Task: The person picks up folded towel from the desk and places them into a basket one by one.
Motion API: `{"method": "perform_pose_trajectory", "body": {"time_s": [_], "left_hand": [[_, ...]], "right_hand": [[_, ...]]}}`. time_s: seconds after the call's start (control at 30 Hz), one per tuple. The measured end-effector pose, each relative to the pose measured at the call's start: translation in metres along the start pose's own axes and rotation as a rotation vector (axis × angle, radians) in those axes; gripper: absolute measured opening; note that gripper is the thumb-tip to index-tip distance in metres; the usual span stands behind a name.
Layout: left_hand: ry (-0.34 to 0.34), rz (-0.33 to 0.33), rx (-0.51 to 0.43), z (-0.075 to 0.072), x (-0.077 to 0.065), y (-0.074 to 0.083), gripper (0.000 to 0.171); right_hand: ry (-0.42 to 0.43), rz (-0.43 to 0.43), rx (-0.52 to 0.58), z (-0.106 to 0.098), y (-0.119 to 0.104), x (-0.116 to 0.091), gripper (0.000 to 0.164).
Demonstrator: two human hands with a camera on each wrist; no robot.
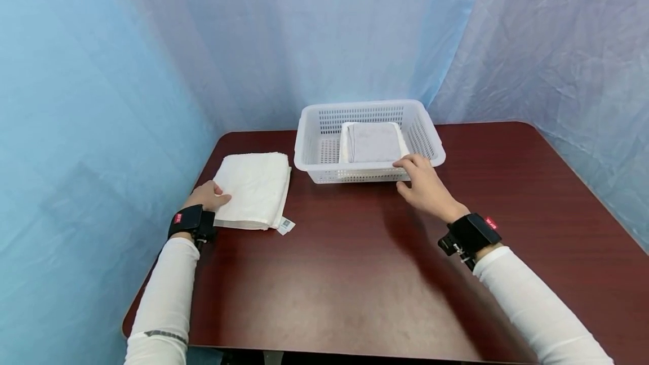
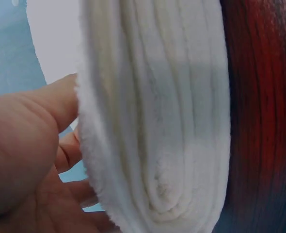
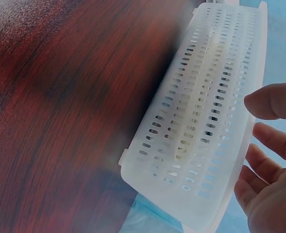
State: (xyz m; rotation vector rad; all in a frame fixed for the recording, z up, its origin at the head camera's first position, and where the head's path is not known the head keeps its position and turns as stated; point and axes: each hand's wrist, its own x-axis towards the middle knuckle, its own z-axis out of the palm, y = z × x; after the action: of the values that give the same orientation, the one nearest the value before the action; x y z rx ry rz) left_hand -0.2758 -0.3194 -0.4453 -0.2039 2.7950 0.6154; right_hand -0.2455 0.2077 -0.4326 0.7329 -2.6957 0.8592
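Observation:
A thick folded white towel (image 1: 252, 189) lies on the left part of the table, its stacked layers (image 2: 167, 116) facing the left wrist camera. A small printed tag (image 1: 286, 226) sticks out at its near right corner. My left hand (image 1: 207, 196) rests at the towel's left edge, thumb on the top surface, fingers loosely bent and partly hidden. My right hand (image 1: 423, 185) hovers at the near right rim of a white plastic basket (image 1: 313, 128), fingers spread and apart from the thumb, holding nothing. Whether its fingertips touch the rim I cannot tell. Inside the basket lies a folded grey cloth (image 1: 375, 142) on white folded cloth (image 1: 345, 151).
The dark red-brown wooden table (image 1: 324, 275) has rounded far corners. Blue curtains (image 1: 324, 32) hang close behind it and along the left side. The slotted basket stands at the far edge.

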Motion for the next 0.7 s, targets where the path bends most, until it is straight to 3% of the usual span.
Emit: {"method": "perform_pose_trajectory", "body": {"time_s": [0.4,0.7], "left_hand": [[0.010,-0.008,0.005,0.004,-0.005,0.002,0.044],[0.008,-0.019,-0.036,0.006,-0.014,0.007,0.067]], "right_hand": [[0.009,-0.005,0.000,0.000,0.001,0.000,0.037],[0.018,-0.016,0.005,0.000,0.002,0.001,0.037]]}}
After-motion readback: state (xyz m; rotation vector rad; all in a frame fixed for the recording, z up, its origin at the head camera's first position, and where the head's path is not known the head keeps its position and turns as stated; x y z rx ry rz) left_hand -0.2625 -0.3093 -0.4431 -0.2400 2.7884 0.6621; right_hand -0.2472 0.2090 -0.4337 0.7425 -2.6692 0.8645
